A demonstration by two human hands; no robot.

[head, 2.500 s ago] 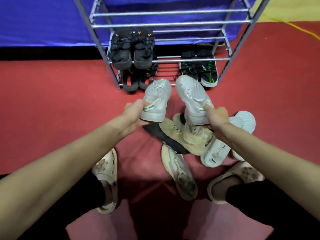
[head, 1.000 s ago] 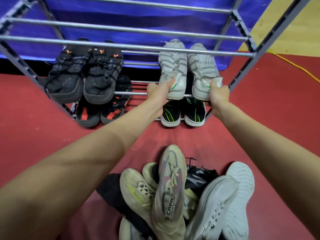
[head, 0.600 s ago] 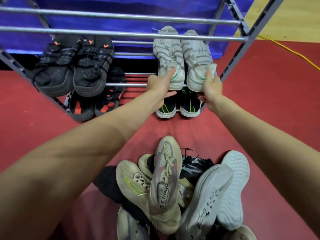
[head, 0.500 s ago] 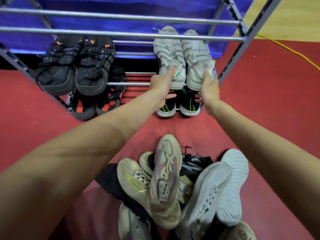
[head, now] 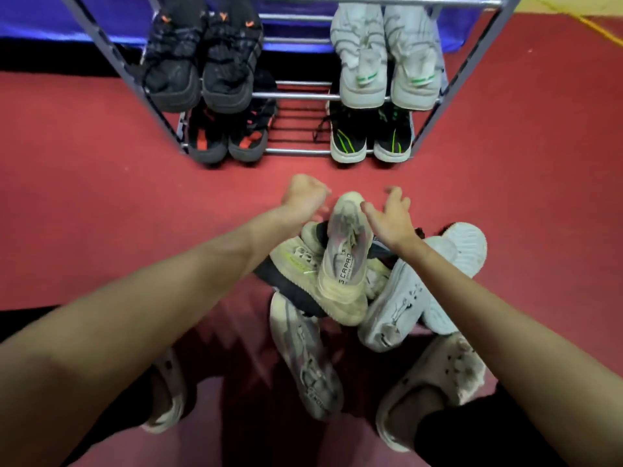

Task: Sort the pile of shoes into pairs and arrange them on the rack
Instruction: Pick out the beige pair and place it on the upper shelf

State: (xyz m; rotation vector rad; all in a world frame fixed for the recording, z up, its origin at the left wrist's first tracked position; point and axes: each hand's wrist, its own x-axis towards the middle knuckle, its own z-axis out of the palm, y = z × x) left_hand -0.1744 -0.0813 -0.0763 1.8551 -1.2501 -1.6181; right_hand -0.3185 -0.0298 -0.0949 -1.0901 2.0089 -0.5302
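Both hands have left the white-green pair and come back from the rack [head: 451, 79] to the pile, so that pair now stands alone on the upper shelf, right side.

Progress, judged from how things lie: four pairs are placed, approx. half of the job. The rack holds two pairs per shelf. Upper shelf: black pair w/ orange marks [head: 202, 62] at left, white-green pair [head: 387, 59] at right, heels toward the person. Lower shelf: black-red pair [head: 229, 139] at left, black pair w/ green stripes [head: 371, 136] at right. The middle of both shelves is free, and a higher bar is at the top edge, so there is room for more.

Left to do: the pile of shoes [head: 354, 274] on the red floor, just in front of the person's feet. It has a beige-grey sneaker w/ "CAPAD" text [head: 347, 251] on top, a yellowish-beige shoe [head: 296, 261] under it at left, a white shoe [head: 397, 308] and a white sole-up shoe [head: 462, 264] at right, and a grey sneaker [head: 306, 358] nearest to the person, apart from the heap. Something black lies under them; what it is, one cannot tell.

The left hand [head: 303, 198] is loosely curled, holding nothing, just beside the toe of the top sneaker. The right hand [head: 392, 217] is open w/ fingers spread, empty, above the same shoe. Probably next step is to pick the beige-grey sneaker and its match, the grey one.
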